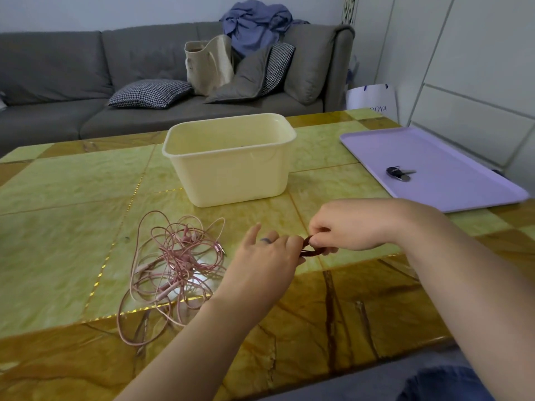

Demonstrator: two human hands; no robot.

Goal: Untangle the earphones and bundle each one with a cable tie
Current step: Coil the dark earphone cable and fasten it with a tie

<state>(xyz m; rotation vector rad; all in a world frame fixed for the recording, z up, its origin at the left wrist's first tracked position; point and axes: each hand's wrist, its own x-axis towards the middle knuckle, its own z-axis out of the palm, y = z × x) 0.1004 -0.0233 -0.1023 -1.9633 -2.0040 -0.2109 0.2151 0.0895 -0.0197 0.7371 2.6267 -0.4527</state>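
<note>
A tangled heap of pink earphones (173, 261) lies on the green-and-amber table (72, 183), left of my hands. To its right, just above the tabletop, I hold a dark red cable tie (311, 248) between both hands. My left hand (269, 256) pinches its left end, with the index finger sticking out and a ring on one finger. My right hand (344, 227) pinches the right end with thumb and fingertips. Most of the tie is hidden by my fingers.
A cream plastic tub (231, 157) stands behind the earphones at the table's middle. A lilac tray (434, 157) with a set of keys (399, 172) lies at the right edge. A grey sofa (86, 82) with cushions and bags stands beyond the table.
</note>
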